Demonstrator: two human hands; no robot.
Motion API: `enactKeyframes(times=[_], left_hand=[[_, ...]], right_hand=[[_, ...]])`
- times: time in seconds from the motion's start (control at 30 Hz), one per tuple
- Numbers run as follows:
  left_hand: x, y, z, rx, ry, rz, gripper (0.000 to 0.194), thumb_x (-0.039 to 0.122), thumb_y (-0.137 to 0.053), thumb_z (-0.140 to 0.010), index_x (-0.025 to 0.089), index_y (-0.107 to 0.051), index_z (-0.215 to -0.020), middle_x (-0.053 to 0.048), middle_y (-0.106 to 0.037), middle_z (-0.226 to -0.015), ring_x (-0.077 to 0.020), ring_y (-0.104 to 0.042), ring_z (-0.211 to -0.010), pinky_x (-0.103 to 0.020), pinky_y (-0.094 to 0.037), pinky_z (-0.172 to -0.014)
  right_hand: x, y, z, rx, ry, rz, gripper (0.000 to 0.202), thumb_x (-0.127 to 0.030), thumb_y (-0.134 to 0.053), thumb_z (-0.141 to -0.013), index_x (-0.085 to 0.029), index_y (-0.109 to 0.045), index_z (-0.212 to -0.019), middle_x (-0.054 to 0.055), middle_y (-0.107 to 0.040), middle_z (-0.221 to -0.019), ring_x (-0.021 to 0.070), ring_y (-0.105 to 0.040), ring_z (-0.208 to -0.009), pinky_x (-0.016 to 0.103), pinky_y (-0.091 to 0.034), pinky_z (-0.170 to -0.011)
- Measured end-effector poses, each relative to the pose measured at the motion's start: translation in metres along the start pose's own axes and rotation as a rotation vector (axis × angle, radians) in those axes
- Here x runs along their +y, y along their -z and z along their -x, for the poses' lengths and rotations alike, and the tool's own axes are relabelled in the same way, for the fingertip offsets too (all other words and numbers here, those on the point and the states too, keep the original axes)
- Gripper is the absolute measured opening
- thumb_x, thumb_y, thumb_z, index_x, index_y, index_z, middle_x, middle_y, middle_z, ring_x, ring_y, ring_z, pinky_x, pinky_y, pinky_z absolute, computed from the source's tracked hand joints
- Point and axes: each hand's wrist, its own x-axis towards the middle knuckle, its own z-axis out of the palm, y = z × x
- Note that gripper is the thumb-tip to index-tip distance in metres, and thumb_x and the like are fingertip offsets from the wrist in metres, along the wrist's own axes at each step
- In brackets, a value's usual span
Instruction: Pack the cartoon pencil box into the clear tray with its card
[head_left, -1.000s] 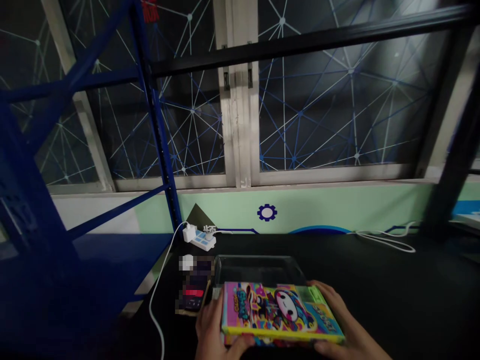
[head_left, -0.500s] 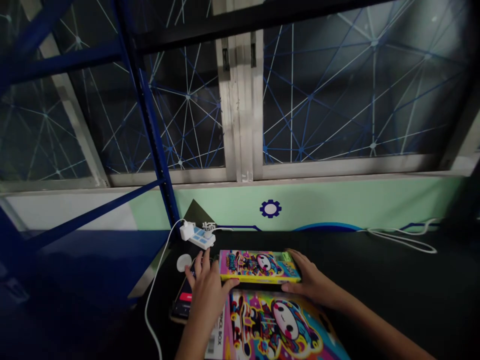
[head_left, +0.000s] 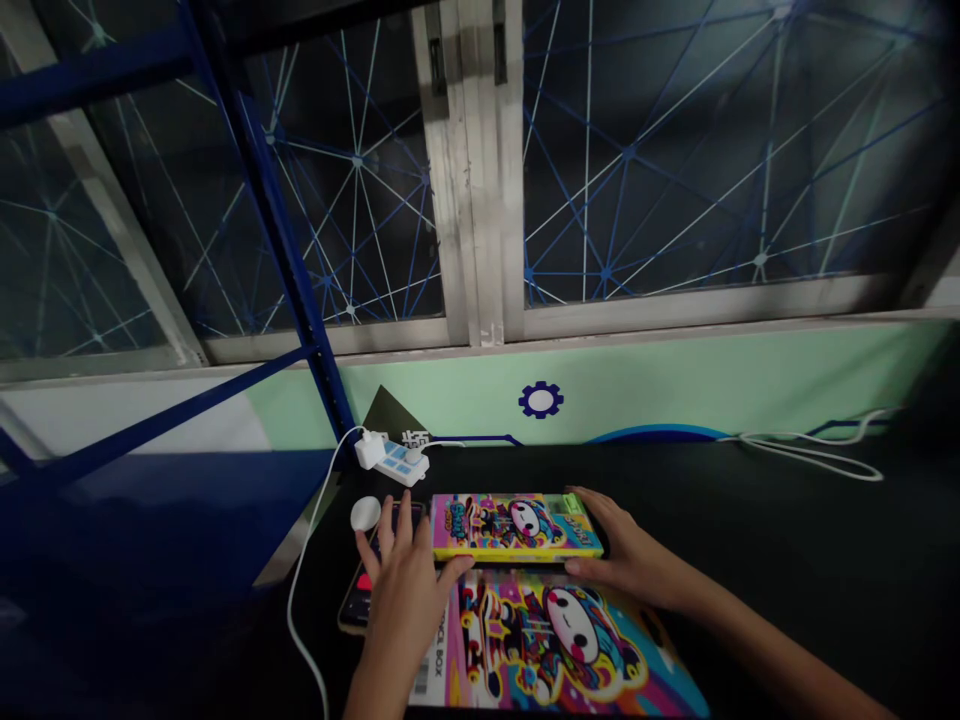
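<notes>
A colourful pencil box (head_left: 517,525) with a cartoon figure and a yellow front edge lies on the dark table. My right hand (head_left: 622,548) grips its right end, the thumb at the front corner and the fingers around the far corner. At the left end is my left hand (head_left: 409,575), fingers spread over a phone (head_left: 358,608) and the thumb against the box's front edge. Closer to me lies a larger flat package (head_left: 547,645) with the same cartoon and the words "PENCIL BOX" partly showing. My left forearm covers part of the phone.
A white power strip (head_left: 401,462) with a plugged-in charger (head_left: 369,450) stands at the back left; its white cable (head_left: 296,590) runs toward me. A white round disc (head_left: 365,514) sits beside the phone. Another cable (head_left: 817,455) lies by the wall. A blue metal frame (head_left: 281,240) rises at left.
The view has tilted slightly, so the windows sit higher in the picture. Both hands stay at the ends of the pencil box, which shows little movement.
</notes>
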Motion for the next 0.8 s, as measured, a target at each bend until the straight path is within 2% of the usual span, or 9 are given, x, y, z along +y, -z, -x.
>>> enactKeyframes(times=[0.13,0.3,0.4,0.47,0.57,0.67,0.73,0.8], left_hand=[[-0.002,-0.001,0.002,0.004,-0.014,-0.019,0.053,0.052,-0.06,-0.093,0.018,-0.066,-0.133,-0.017,-0.036,-0.164,-0.043,-0.02,-0.155,-0.075,-0.012,-0.118],[-0.004,-0.005,0.002,0.045,-0.023,-0.012,0.042,0.041,-0.061,-0.095,0.025,-0.066,-0.133,-0.012,-0.039,-0.163,-0.0411,-0.021,-0.155,-0.075,-0.011,-0.118],[0.003,-0.004,0.004,0.09,-0.046,0.037,0.041,0.041,-0.061,-0.095,0.025,-0.067,-0.133,-0.012,-0.039,-0.164,-0.0408,-0.021,-0.155,-0.075,-0.01,-0.119],[0.014,-0.002,0.007,0.08,-0.115,0.103,0.042,0.042,-0.058,-0.097,0.025,-0.065,-0.134,-0.011,-0.037,-0.165,-0.0388,-0.021,-0.156,-0.072,-0.012,-0.121],[0.038,0.0,0.011,-0.011,-0.302,0.256,0.048,0.045,-0.048,-0.101,0.025,-0.056,-0.143,-0.008,-0.031,-0.168,-0.0318,-0.02,-0.157,-0.06,-0.024,-0.124],[0.061,-0.001,0.011,-0.106,-0.39,0.364,0.052,0.047,-0.037,-0.104,0.026,-0.049,-0.15,-0.007,-0.03,-0.168,-0.0285,-0.02,-0.157,-0.053,-0.029,-0.125],[0.072,-0.003,0.007,-0.144,-0.419,0.386,0.054,0.05,-0.033,-0.104,0.027,-0.046,-0.152,-0.006,-0.031,-0.168,-0.029,-0.019,-0.158,-0.056,-0.025,-0.126],[0.078,-0.005,0.0,-0.184,-0.44,0.385,0.059,0.056,-0.034,-0.103,0.028,-0.043,-0.154,-0.008,-0.032,-0.167,-0.0316,-0.017,-0.158,-0.061,-0.021,-0.125]], right_hand=[[0.0,0.0,0.003,-0.005,0.001,-0.003,0.098,-0.073,-0.07,-0.076,-0.018,-0.043,-0.152,0.02,-0.047,-0.155,0.042,-0.043,-0.143,0.06,-0.036,-0.117],[0.001,-0.001,0.004,-0.008,0.033,0.042,0.097,-0.075,-0.071,-0.074,-0.02,-0.047,-0.151,0.019,-0.047,-0.156,0.0432,-0.04,-0.145,0.061,-0.034,-0.118],[0.003,0.001,0.003,-0.062,0.025,0.08,0.098,-0.076,-0.068,-0.077,-0.02,-0.044,-0.153,0.019,-0.041,-0.161,0.0428,-0.033,-0.15,0.063,-0.027,-0.121],[0.003,0.005,0.002,-0.075,0.033,0.12,0.097,-0.075,-0.065,-0.08,-0.021,-0.04,-0.156,0.018,-0.033,-0.165,0.0421,-0.027,-0.152,0.067,-0.021,-0.121],[-0.003,0.009,0.01,0.073,0.101,0.223,0.081,-0.068,-0.063,-0.087,-0.026,-0.045,-0.154,0.015,-0.032,-0.166,0.0413,-0.026,-0.153,0.07,-0.017,-0.121],[-0.019,0.007,0.032,0.24,0.217,0.295,0.056,-0.054,-0.064,-0.092,-0.034,-0.057,-0.144,0.009,-0.05,-0.157,0.0382,-0.042,-0.146,0.068,-0.023,-0.121],[-0.035,0.001,0.053,0.172,0.292,0.274,0.051,-0.047,-0.063,-0.094,-0.04,-0.056,-0.145,0.007,-0.058,-0.149,0.0357,-0.053,-0.138,0.065,-0.031,-0.119],[-0.048,-0.006,0.072,-0.026,0.327,0.204,0.056,-0.046,-0.063,-0.095,-0.044,-0.049,-0.149,0.004,-0.058,-0.15,0.0356,-0.055,-0.136,0.063,-0.037,-0.117]])
